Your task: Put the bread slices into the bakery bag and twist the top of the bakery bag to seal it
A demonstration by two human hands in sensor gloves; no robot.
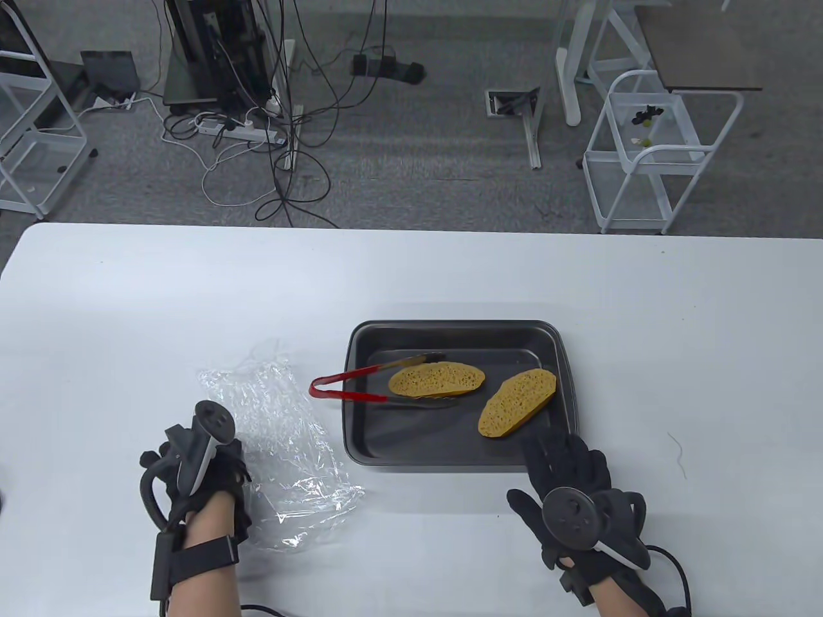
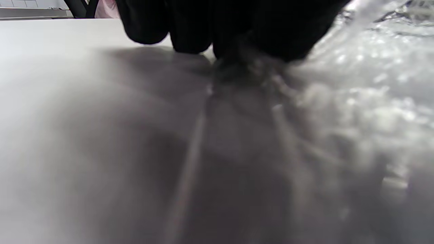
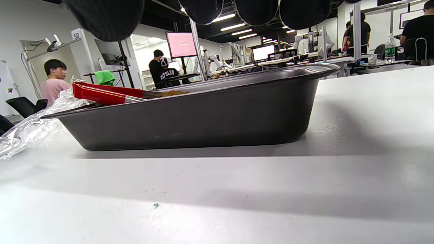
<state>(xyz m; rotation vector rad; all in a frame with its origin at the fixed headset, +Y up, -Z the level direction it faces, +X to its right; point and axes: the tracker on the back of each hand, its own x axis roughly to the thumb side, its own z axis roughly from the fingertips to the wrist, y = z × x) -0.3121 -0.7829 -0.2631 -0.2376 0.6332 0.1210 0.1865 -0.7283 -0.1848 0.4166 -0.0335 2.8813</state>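
Two brown bread slices lie in a dark baking tray [image 1: 360, 443]: one [image 1: 437, 379] in the middle, one [image 1: 517, 402] to its right. Red tongs [image 1: 350, 385] rest across the tray's left rim, tips at the middle slice. The clear bakery bag [image 1: 289, 443] lies flat left of the tray. My left hand [image 1: 222, 459] sits on the bag's left edge; its curled fingers [image 2: 190, 34] come down on the plastic [image 2: 356, 101], which bunches at their tips. My right hand [image 1: 562, 459] lies flat by the tray's front right corner, fingers straight, holding nothing.
From the right wrist, the tray wall [image 3: 203, 115] stands close ahead, the tongs [image 3: 101, 94] and bag [image 3: 30, 128] to its left. The white table [image 1: 675, 334] stretches on all sides; its far edge runs across the table view's upper third.
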